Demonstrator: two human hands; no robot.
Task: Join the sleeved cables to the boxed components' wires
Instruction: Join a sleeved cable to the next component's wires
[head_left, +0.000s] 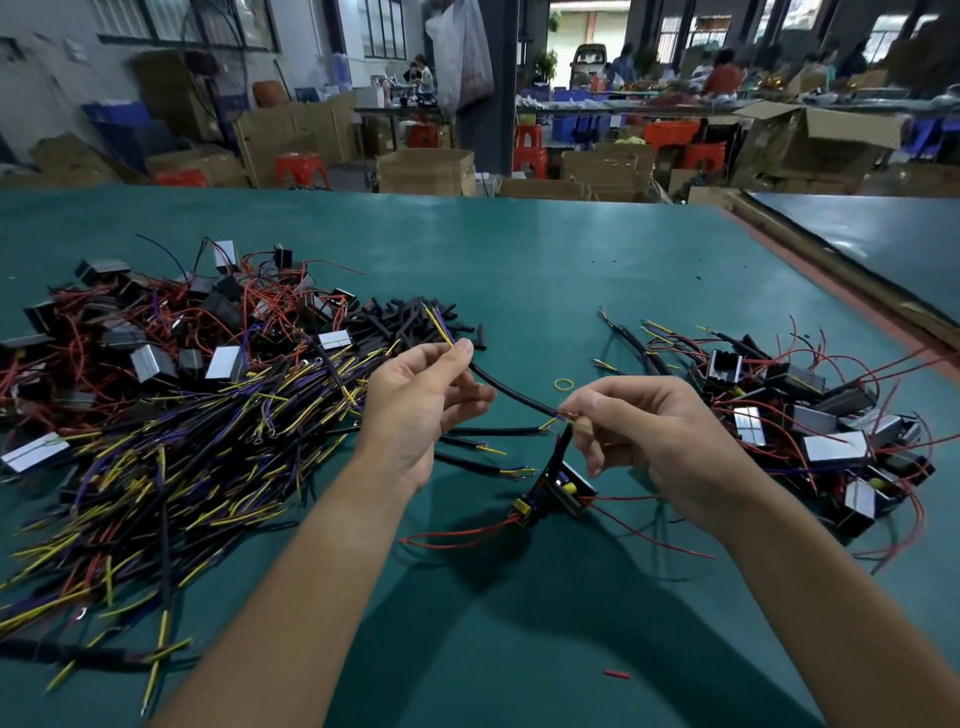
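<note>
My left hand (421, 400) pinches the upper end of a black sleeved cable (511, 394), where yellow and purple wires stick out past my fingers. The cable runs down to the right to my right hand (649, 431), which pinches its lower wire ends together with a wire from a black boxed component (563, 486). That component hangs just above the green table (519, 260), with red wires trailing from it. A big heap of sleeved cables and boxed components (156, 395) lies at the left.
A pile of boxed components with red wires (810, 431) lies at the right. Short black sleeve pieces (410, 317) lie behind my left hand. A yellow rubber band (563, 384) and a red scrap (617, 675) lie on the table. Cardboard boxes, stools and people fill the background.
</note>
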